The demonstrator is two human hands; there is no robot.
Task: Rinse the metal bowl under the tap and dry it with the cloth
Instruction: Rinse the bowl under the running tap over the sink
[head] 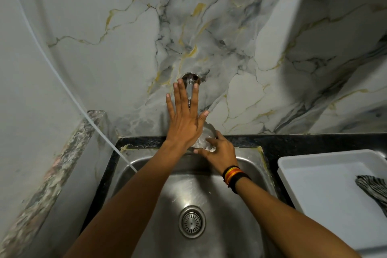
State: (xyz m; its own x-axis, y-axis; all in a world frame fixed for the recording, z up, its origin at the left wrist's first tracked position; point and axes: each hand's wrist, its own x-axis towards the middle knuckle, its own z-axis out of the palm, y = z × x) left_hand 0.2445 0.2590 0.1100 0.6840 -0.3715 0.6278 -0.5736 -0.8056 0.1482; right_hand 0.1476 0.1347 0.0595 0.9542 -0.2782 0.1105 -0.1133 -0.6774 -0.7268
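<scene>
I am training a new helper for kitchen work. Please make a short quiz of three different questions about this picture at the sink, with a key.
1. True or false: the left hand is closed around the bowl.
2. Which hand holds the bowl? A) left B) right C) both
3. Fill the gap: the cloth lies in the white ____ beside the sink.

Key:
1. False. The left hand is open and flat, fingers spread, reaching up at the tap.
2. B. The right hand, with wristbands, grips the bowl under the tap.
3. Tray.
</scene>
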